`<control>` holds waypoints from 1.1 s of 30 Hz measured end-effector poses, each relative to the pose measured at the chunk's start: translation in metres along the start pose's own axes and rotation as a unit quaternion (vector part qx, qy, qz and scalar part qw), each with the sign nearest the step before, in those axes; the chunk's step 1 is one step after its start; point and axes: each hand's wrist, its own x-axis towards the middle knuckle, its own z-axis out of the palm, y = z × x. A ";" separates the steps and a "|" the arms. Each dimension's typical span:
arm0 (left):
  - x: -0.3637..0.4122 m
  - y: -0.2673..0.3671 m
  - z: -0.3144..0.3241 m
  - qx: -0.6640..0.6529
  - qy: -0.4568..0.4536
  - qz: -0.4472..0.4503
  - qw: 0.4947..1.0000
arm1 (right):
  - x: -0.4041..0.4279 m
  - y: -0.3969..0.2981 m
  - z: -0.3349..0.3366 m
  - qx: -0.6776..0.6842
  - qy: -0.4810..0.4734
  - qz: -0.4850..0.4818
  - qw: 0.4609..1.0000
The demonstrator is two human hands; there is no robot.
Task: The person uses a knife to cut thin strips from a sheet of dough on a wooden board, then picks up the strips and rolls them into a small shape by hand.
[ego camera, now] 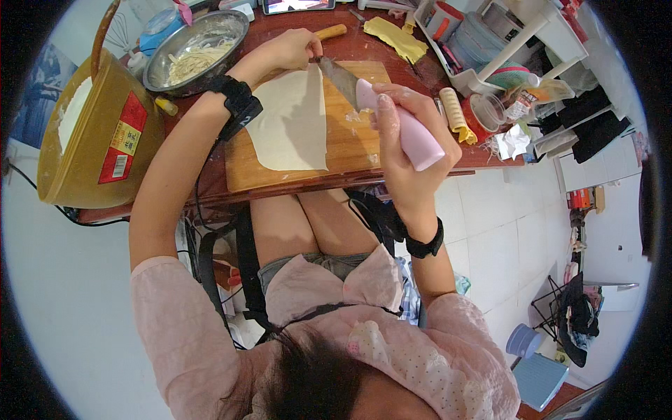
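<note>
A pale sheet of rolled dough (289,126) lies on a wooden board (357,152), its right edge fairly straight. My right hand (415,126) grips the pink handle of a knife (341,81), whose blade points to the upper left, over the board near the dough's top right corner. At the board's far edge, my left hand (299,48) has its fingertips close together by the knife's tip; whether they touch the blade or hold something small cannot be told. Just beyond those fingers shows the wooden end of a rolling pin (332,32).
A metal bowl (236,31) with cut noodles stands at the back left, beside a large yellow bucket (142,152) of white powder. Yellow dough pieces (396,39) lie at the back right. A ridged tan roll (451,107), plastic tubs (485,113) and a white rack (499,58) stand right.
</note>
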 end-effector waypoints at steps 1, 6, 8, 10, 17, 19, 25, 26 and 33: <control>0.000 0.000 0.000 0.000 0.000 0.000 1.000 | 0.000 0.000 0.001 -0.002 -0.002 -0.002 1.000; 0.004 -0.006 0.000 0.000 -0.014 0.041 0.999 | -0.001 -0.003 0.004 -0.018 0.001 -0.015 1.000; 0.005 -0.004 0.001 0.003 -0.016 0.032 0.999 | 0.000 -0.003 0.003 -0.022 0.005 -0.020 1.000; 0.006 -0.003 0.000 0.005 -0.017 0.023 1.000 | 0.001 -0.004 0.004 -0.032 0.008 -0.041 0.999; 0.009 -0.002 -0.005 0.027 -0.048 0.039 0.998 | 0.000 -0.004 0.006 -0.043 0.011 -0.054 0.998; 0.010 -0.004 -0.005 0.032 -0.058 0.044 0.997 | 0.000 -0.005 0.006 -0.037 0.004 -0.060 0.997; 0.009 -0.008 -0.002 0.023 -0.027 0.053 0.998 | 0.001 -0.013 0.007 -0.053 -0.007 -0.086 0.995; 0.008 -0.008 0.000 0.017 -0.023 0.049 0.998 | 0.001 -0.013 0.007 -0.053 -0.007 -0.085 0.995; 0.003 -0.002 0.000 -0.028 -0.010 0.054 0.998 | 0.002 -0.020 -0.004 -0.056 0.002 -0.126 0.990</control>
